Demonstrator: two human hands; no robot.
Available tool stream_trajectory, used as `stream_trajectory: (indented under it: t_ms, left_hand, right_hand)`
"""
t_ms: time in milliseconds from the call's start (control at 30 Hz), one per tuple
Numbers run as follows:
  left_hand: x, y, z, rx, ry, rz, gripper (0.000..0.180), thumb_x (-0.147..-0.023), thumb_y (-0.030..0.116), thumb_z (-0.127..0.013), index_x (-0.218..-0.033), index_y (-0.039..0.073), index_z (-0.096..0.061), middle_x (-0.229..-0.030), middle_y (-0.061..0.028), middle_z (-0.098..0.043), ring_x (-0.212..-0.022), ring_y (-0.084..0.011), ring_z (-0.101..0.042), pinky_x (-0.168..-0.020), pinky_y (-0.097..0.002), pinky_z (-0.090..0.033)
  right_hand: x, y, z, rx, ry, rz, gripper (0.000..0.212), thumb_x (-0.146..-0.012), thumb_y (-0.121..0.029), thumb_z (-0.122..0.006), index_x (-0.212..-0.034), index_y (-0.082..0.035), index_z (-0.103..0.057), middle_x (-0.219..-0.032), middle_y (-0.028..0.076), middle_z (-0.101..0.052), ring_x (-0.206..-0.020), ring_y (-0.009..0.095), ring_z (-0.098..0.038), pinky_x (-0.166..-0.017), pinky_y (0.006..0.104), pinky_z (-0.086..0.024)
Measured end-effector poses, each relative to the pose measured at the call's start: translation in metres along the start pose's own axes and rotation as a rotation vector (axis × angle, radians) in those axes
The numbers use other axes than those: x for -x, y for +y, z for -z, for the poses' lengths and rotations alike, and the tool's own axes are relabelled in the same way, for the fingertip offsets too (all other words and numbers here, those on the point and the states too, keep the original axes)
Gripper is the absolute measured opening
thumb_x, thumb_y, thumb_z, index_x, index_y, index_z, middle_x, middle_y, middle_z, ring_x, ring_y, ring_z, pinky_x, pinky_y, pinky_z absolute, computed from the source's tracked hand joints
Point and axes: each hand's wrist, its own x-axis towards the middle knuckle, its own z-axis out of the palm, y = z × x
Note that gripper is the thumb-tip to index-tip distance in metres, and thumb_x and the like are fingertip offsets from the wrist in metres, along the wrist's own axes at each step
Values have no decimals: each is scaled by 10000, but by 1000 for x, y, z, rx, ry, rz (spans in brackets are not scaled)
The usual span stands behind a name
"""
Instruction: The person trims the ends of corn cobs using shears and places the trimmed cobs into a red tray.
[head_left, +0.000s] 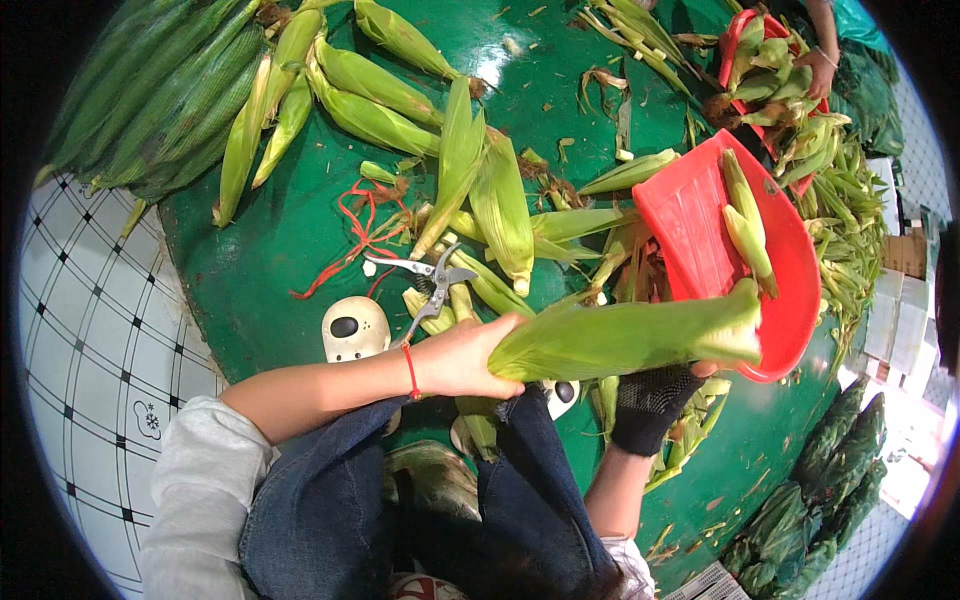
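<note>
A green ear of corn in its husk [620, 335] lies across both hands, in front of my knees. My bare left hand [465, 358], a red string round its wrist, is closed on the ear's left end. At the other end is my right hand [655, 398] in a black glove. Its fingers curl up from beneath the husk, mostly hidden by it. Pruning shears [436, 284] with open handles lie just beyond my left wrist. A red plastic scoop [690, 220] holding a smaller ear [748, 225] sits beyond my right hand.
Several unhusked ears [375, 95] lie on the green floor [270, 260] ahead, near a tangled red string [362, 235]. Netted bags of corn [160, 90] stand at far left. Another person's hand [822, 68] is over a second red container, beside a husk pile [850, 230].
</note>
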Motion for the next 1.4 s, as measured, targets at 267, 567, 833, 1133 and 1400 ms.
stream_trajectory:
  t_ms: [267,567,833,1133,1400]
  left_hand:
    - [-1,-54,-21,93,-119,87,642,-716,283,-711,-1232,25,-428,-771,-105,-634,-563,-212,-601,-550,-318,-507]
    - [5,-70,-19,-142,-16,-65,652,-693,349,-694,-1194,-3,-469,-900,-184,-656,-784,-328,-648,-740,-381,-514]
    - [26,-50,-7,-562,172,-527,526,-696,355,-698,-1069,48,-490,-662,-114,-594,-572,-339,-604,-512,-420,-501]
    - [-9,-23,-12,-399,183,-311,818,-733,336,-713,-1314,-26,-266,-1193,-268,-459,-1097,-391,-490,-925,-442,-412]
    - [-20,26,-4,-256,13,-458,765,-825,279,-656,-1374,-13,-212,-1113,-263,-537,-976,-376,-584,-831,-401,-489]
  right_hand:
    - [0,7,-97,1067,-852,224,530,-668,-377,-748,-1035,-37,-571,-961,141,-611,-877,300,-606,-768,383,-497]
    - [-16,32,-43,852,-240,-168,319,-816,-225,-638,-1070,-48,-560,-975,59,-623,-887,163,-594,-792,318,-489]
    - [-50,42,126,265,194,-129,477,-885,-472,-467,-1148,-77,-513,-1042,112,-594,-941,270,-575,-860,425,-467]
    - [-46,-28,136,-86,246,121,468,-860,-507,-473,-1055,-89,-549,-1082,91,-601,-988,254,-565,-862,447,-461]
    - [-18,-16,-12,28,235,133,506,-839,-456,-536,-1135,-46,-526,-1010,81,-605,-915,241,-577,-835,398,-482]
